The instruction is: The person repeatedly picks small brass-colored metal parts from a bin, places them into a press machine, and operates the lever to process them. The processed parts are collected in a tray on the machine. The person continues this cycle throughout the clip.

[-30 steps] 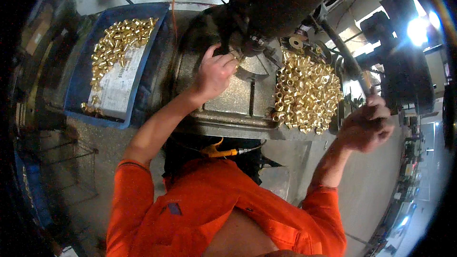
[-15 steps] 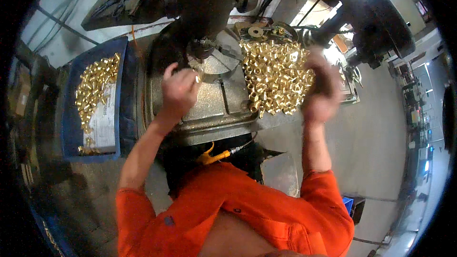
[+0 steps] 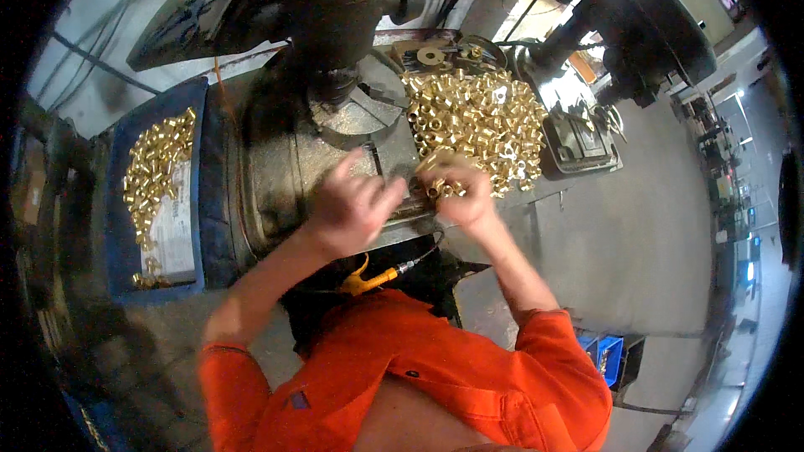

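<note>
My left hand (image 3: 356, 208) hangs over the metal machine table (image 3: 289, 155), in front of the round chuck (image 3: 360, 113). Its fingers look spread, though blurred, and I see nothing held in them. At the near left edge of a heap of brass fittings (image 3: 477, 121), my right hand (image 3: 466, 192) is curled, with a few brass fittings (image 3: 445, 189) at its fingers. Motion smears the fingertips, so how many pieces they hold is unclear. Short, hollow and shiny, the fittings lie jumbled together. Above the chuck comes down the dark machine spindle (image 3: 337, 84).
On the left stands a blue bin (image 3: 199, 201) partly filled with brass pieces (image 3: 155, 163). A yellow air gun (image 3: 368, 281) lies at the table's front edge, near my lap. Behind the heap are metal rings (image 3: 430, 56). A second dark machine (image 3: 645, 25) rises at the right.
My right hand has come left and nearer, from the heap's right side to its near left edge. My left hand has moved away from the chuck, toward my right hand. The view has shifted slightly.
</note>
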`<state>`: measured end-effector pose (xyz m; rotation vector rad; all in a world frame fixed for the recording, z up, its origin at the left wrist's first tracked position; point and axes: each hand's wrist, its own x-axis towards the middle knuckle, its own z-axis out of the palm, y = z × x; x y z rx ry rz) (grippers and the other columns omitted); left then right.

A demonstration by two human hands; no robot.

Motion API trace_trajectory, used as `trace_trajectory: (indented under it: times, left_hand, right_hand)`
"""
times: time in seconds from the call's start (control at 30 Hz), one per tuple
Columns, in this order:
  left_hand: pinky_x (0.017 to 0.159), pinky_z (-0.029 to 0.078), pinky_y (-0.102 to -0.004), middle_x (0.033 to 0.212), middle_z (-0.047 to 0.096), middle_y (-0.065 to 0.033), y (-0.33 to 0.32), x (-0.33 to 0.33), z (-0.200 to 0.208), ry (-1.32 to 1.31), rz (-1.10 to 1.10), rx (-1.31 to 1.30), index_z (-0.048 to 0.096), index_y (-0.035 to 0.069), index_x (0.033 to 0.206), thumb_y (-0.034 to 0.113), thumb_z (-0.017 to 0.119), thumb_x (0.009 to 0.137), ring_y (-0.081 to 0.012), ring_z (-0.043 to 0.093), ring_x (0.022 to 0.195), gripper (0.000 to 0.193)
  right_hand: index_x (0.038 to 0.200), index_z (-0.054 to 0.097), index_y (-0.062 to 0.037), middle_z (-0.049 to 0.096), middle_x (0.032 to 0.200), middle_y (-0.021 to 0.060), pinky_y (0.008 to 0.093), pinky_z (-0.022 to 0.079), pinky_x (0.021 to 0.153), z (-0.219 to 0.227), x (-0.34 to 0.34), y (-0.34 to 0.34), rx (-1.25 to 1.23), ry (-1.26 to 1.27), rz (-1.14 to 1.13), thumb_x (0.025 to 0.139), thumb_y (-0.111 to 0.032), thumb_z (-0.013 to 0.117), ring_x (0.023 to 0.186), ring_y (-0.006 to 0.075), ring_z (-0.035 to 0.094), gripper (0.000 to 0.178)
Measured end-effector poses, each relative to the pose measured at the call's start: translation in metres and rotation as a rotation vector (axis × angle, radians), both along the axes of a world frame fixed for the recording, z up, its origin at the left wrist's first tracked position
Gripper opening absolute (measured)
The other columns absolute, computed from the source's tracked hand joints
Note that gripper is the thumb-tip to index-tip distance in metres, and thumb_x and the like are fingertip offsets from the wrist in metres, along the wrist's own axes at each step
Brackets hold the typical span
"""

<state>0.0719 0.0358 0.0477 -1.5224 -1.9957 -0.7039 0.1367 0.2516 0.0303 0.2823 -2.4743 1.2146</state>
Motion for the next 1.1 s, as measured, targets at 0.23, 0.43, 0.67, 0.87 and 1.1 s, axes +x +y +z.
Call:
trace_trajectory:
  times: [0.23, 0.43, 0.67, 0.87, 1.1]
  left_hand:
    - [0.079, 0.046, -0.0391, 0.079, 0.061, -0.0119, -0.143, -0.034, 0.029, -0.189, 0.526, 0.166, 0.058, 0.006, 0.1, 0.002, 0.058, 0.073, -0.0251, 0.06, 0.068, 0.027]
    - [0.07, 0.048, -0.034, 0.086, 0.063, -0.0152, -0.308, -0.042, 0.017, -0.543, 1.002, 0.169, 0.056, 0.006, 0.108, 0.004, 0.056, 0.072, -0.0254, 0.062, 0.075, 0.036]
    - [0.075, 0.048, -0.039, 0.093, 0.063, -0.0151, -0.397, -0.035, -0.015, -0.936, 1.256, -0.708, 0.063, 0.012, 0.102, 0.028, 0.068, 0.064, -0.0295, 0.06, 0.088, 0.042]
    - [0.073, 0.049, -0.0401, 0.094, 0.063, -0.0103, -0.403, -0.063, -0.054, -0.807, 1.164, -1.103, 0.063, 0.014, 0.095, 0.016, 0.067, 0.06, -0.0282, 0.06, 0.091, 0.035]
    - [0.068, 0.049, -0.042, 0.086, 0.063, -0.0101, -0.414, -0.072, -0.063, -0.723, 0.96, -1.139, 0.061, 0.015, 0.091, 0.012, 0.068, 0.056, -0.0302, 0.06, 0.084, 0.035]
  right_hand:
    - [0.098, 0.059, 0.001, 0.059, 0.085, 0.0201, 0.0403, 0.047, 0.069, -0.048, -0.049, 0.144, 0.519, -0.137, -0.524, 0.059, -0.016, 0.069, 0.078, 0.033, 0.056, 0.043]
    - [0.106, 0.058, 0.0012, 0.062, 0.1, 0.0118, 0.0298, 0.048, 0.068, -0.072, -0.058, 0.164, 0.291, -0.135, -0.434, 0.069, -0.007, 0.062, 0.086, 0.0183, 0.058, 0.038]
    - [0.103, 0.061, 0.004, 0.059, 0.107, 0.015, 0.0318, 0.042, 0.086, -0.034, -0.028, 0.117, 0.166, -0.025, -0.379, 0.067, 0.001, 0.054, 0.098, 0.022, 0.056, 0.036]
    - [0.105, 0.059, 0.0047, 0.061, 0.102, 0.0132, 0.0304, 0.042, 0.085, -0.022, -0.014, 0.099, 0.05, -0.119, -0.379, 0.067, 0.002, 0.053, 0.093, 0.0202, 0.057, 0.039]
    - [0.102, 0.061, 0.0039, 0.064, 0.095, 0.0121, 0.0282, 0.043, 0.081, -0.014, 0.006, 0.086, 0.046, -0.153, -0.447, 0.069, 0.002, 0.053, 0.087, 0.019, 0.058, 0.034]
